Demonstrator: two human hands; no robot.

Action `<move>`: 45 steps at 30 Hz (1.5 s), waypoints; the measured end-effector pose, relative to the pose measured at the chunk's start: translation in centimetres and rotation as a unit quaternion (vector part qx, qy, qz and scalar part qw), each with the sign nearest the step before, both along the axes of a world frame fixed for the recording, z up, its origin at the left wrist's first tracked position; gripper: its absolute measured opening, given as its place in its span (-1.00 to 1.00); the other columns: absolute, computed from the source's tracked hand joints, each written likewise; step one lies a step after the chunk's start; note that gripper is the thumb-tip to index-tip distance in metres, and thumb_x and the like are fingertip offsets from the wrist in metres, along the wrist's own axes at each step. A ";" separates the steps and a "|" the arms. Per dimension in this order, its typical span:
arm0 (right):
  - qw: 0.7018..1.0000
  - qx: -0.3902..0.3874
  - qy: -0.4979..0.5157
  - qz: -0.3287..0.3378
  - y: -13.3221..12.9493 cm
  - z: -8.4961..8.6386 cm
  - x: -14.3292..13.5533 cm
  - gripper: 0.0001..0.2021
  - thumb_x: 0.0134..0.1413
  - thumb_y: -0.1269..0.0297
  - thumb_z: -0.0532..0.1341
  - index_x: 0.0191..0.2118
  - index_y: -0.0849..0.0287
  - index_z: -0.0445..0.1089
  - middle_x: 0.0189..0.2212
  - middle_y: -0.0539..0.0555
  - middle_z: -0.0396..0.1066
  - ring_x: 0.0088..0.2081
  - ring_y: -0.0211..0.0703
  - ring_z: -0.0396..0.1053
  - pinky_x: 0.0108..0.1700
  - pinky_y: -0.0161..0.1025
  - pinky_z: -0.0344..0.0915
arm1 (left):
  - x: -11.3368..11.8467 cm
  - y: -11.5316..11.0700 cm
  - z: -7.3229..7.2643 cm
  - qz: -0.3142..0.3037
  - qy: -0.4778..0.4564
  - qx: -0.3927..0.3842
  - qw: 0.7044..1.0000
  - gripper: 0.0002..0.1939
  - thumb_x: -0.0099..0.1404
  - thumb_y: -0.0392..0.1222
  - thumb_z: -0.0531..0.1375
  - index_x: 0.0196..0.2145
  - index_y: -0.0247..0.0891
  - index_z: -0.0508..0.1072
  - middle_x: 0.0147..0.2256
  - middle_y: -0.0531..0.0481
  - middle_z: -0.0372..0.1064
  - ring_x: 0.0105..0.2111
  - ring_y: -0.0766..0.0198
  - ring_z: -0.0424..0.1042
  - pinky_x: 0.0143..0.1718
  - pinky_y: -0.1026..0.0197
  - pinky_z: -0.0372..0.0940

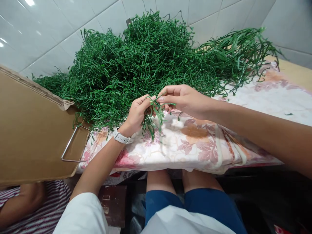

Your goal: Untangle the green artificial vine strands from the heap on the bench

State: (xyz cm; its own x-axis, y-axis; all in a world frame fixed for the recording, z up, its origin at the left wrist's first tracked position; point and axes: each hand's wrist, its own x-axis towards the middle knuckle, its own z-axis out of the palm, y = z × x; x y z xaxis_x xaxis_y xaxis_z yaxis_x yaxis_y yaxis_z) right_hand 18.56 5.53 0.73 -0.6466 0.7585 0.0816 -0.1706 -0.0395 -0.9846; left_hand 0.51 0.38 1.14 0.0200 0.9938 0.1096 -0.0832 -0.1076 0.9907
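My left hand point(141, 112), with a pale watch strap at its wrist, is closed round a small bunch of green plastic stems point(152, 125) that hangs below the fingers. My right hand point(179, 99) touches the left fingertips and pinches a thin green stem at the top of the bunch. Behind both hands rises a big heap of similar green artificial stems point(136, 61), spread across the back of the table. The tips inside both pinches are partly hidden by the fingers.
A flowered cloth point(195, 139) covers the table. At the left stands a cardboard sheet point(31, 130) with a metal wire loop point(70, 144) by its edge. A tiled wall point(97, 13) is behind the heap. Another person's arm point(24, 201) and striped clothing show at lower left.
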 end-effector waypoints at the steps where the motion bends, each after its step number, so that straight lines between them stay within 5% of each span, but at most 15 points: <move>1: 1.000 0.006 -0.005 0.004 -0.1 0.0 0.0 -0.73 0.12 0.20 0.52 -0.29 0.22 0.47 -0.47 -0.04 0.40 -0.49 -0.38 0.26 -0.47 -0.32 0.08 | 0.1 0.0 0.0 0.000 0.001 0.004 1.000 -0.50 0.17 0.10 0.52 -0.57 -0.24 0.38 -0.61 0.15 0.26 -0.63 0.48 0.24 -0.58 0.35 0.18; 7: 0.994 0.079 -0.004 0.073 -0.4 -0.1 -0.1 -0.53 0.03 -0.09 0.52 -0.30 0.24 0.46 -0.44 -0.01 0.46 -0.43 -0.34 0.27 -0.36 -0.30 0.19 | -0.2 0.4 -0.3 0.005 0.017 -0.043 0.999 -0.33 0.36 0.40 0.26 -0.61 -0.22 0.35 -0.67 0.09 0.27 -0.67 0.40 0.28 -0.60 0.29 0.13; 18: 0.975 0.210 -0.039 0.057 -0.1 -1.4 -0.5 -0.67 0.07 0.11 0.49 -0.38 0.23 0.42 -0.46 -0.01 0.41 -0.38 -0.28 0.27 -0.29 -0.28 0.21 | 0.3 0.2 -1.2 -0.001 0.140 -0.013 0.990 -0.14 0.29 0.60 0.12 -0.74 -0.23 0.18 -0.74 0.12 0.07 -0.68 0.48 0.06 -0.61 0.30 -0.02; 24: 0.987 0.109 0.006 0.121 -0.3 -0.7 0.0 -0.91 0.18 0.35 0.32 -0.29 0.24 0.43 -0.41 0.05 0.53 -0.41 -0.30 0.31 -0.30 -0.30 0.21 | -0.1 0.1 -1.2 -0.065 0.078 -0.052 0.993 -0.18 0.26 0.56 0.22 -0.71 -0.21 0.12 -0.70 0.10 0.09 -0.66 0.44 0.21 -0.59 0.31 0.07; 28: 0.983 0.042 0.018 0.179 -0.3 0.0 0.3 -0.86 0.15 0.41 0.29 -0.15 0.27 0.48 -0.34 0.09 0.57 -0.39 -0.28 0.38 -0.32 -0.30 0.21 | -0.3 -0.4 -0.7 -0.143 0.038 -0.065 0.987 -0.16 0.06 0.44 0.44 -0.75 -0.24 0.06 -0.75 0.11 0.05 -0.69 0.49 0.13 -0.56 0.30 0.06; 36: 0.962 0.054 0.037 0.267 0.3 -0.8 0.4 -0.85 0.13 0.38 0.30 -0.44 0.24 0.38 -0.55 -0.02 0.33 -0.49 -0.33 0.23 -0.41 -0.31 0.12 | -1.3 -0.5 -1.4 -0.306 0.054 -0.035 0.950 -0.18 0.23 0.38 0.36 -0.74 -0.27 0.07 -0.76 0.10 -0.01 -0.71 0.48 0.03 -0.54 0.22 -0.08; 41: 0.952 0.004 0.140 0.272 0.4 -0.5 0.9 -0.76 0.11 0.37 0.25 -0.55 0.19 0.28 -0.56 0.01 0.25 -0.43 -0.24 0.30 -0.25 -0.26 0.30 | -1.3 -1.0 0.0 -0.268 -0.027 0.000 0.963 -0.14 0.30 0.30 0.35 -0.74 -0.27 -0.05 -0.75 0.12 -0.11 -0.67 0.46 0.01 -0.53 0.24 0.04; 45: 0.969 0.002 0.101 0.226 0.3 -0.1 1.0 -0.84 0.10 0.44 0.24 -0.50 0.22 0.35 -0.55 0.03 0.31 -0.44 -0.25 0.32 -0.30 -0.28 0.25 | -1.0 -1.8 2.0 -0.185 -0.065 0.029 0.980 -0.14 0.49 0.22 0.20 -0.77 -0.28 -0.08 -0.75 0.08 -0.15 -0.67 0.42 0.03 -0.53 0.28 0.11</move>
State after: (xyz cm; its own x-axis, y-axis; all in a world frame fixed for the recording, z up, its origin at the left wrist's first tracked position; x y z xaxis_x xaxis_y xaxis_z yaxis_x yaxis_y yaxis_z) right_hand 19.59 5.79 0.60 -0.8833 0.4007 0.2435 -0.3258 -0.1510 -0.9333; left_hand -0.45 -1.38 3.16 0.3607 0.9128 0.1913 -0.2523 -0.1020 0.9623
